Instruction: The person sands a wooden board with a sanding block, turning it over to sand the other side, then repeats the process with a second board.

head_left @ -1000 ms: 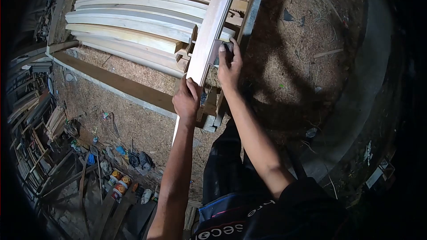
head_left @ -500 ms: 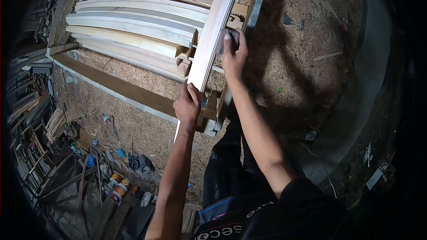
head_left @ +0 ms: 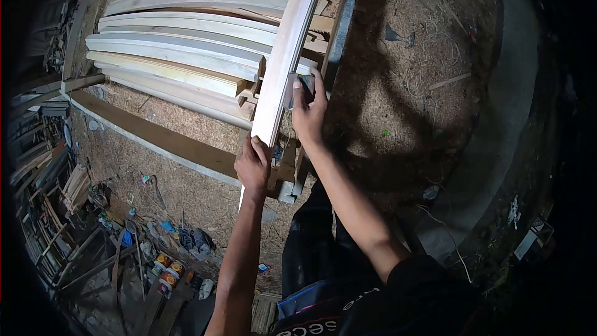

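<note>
A long, pale wooden moulding [head_left: 281, 56] with a grooved right edge runs up and away from me. My left hand [head_left: 252, 167] is closed around its near part, thumb on top, and a thin end shows below the hand. My right hand [head_left: 310, 115] grips a dark sanding block [head_left: 305, 87] between thumb and fingers. The block's grey face lies against the moulding's right edge. What is under the right-hand fingers is partly hidden.
Several milled wooden lengths [head_left: 180, 40] lie side by side to the left, across a timber frame [head_left: 155, 127]. Sawdust covers the ground [head_left: 398, 106]. Paint cans [head_left: 166, 277] and scrap sticks [head_left: 46, 180] sit at lower left.
My right hand has drawn the sanding block down along the moulding's edge, closer to my left hand. The left hand keeps its hold, and the whole view has shifted slightly.
</note>
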Available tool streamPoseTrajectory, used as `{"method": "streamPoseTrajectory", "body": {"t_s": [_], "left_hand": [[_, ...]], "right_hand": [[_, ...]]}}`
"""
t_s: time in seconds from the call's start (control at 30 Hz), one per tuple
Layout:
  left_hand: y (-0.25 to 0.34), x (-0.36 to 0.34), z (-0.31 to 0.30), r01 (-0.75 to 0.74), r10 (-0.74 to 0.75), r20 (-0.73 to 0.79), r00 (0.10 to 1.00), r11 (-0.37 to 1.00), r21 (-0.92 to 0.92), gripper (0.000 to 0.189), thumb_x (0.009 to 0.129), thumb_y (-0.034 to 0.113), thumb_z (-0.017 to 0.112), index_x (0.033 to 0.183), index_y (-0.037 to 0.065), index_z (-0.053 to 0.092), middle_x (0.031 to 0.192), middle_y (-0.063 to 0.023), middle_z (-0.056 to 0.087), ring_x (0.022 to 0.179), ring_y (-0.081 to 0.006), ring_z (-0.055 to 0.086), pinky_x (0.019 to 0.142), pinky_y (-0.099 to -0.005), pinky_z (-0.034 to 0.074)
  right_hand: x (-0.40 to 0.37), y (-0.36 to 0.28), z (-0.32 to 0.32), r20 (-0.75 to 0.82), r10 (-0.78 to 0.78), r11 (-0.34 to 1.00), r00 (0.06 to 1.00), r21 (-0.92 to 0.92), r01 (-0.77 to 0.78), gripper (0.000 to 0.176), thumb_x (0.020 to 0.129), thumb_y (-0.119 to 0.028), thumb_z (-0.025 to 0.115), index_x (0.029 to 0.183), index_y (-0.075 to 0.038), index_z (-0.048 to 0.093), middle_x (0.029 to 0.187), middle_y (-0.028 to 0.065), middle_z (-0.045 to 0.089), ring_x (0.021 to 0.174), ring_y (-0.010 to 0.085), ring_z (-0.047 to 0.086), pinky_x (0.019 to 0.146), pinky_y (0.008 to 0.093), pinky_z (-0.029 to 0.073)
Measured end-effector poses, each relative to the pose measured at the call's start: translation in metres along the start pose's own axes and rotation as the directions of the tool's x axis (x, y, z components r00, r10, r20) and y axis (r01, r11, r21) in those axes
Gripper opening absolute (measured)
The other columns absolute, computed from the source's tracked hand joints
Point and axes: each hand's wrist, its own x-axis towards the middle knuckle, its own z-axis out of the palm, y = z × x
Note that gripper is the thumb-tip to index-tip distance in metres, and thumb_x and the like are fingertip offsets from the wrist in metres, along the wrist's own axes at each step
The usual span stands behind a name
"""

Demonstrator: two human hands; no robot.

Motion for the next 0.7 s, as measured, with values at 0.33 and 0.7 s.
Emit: {"method": "streamPoseTrajectory", "body": {"t_s": [0.33, 0.7], "left_hand": [[0.002, -0.002, 0.000, -0.087, 0.084, -0.083, 0.993, 0.996, -0.031, 0.033, 0.105, 0.024, 0.044, 0.123, 0.003, 0.062, 0.094, -0.0268, 0.069, 0.085, -0.0456, 0.067, 0.075, -0.0503, 0.054], [-0.003, 0.000, 0.002, -0.079, 0.079, -0.046, 0.996, 0.997, -0.003, 0.032, 0.104, 0.021, 0.045, 0.124, 0.001, 0.060, 0.093, -0.0263, 0.069, 0.084, -0.0446, 0.068, 0.074, -0.0493, 0.054]], "right_hand": [[0.110, -0.022, 0.010, 0.034, 0.023, 0.999, 0.999, 0.026, -0.024, 0.059, 0.100, -0.025, 0.062, 0.144, 0.008, 0.041, 0.131, 0.0293, 0.057, 0.120, 0.0330, 0.059, 0.101, 0.0398, 0.047], [0.037, -0.022, 0.002, 0.024, 0.070, 0.997, 0.997, -0.017, -0.070, 0.055, 0.099, -0.026, 0.064, 0.143, 0.002, 0.046, 0.128, 0.0260, 0.059, 0.120, 0.0352, 0.058, 0.103, 0.0412, 0.045]]}}
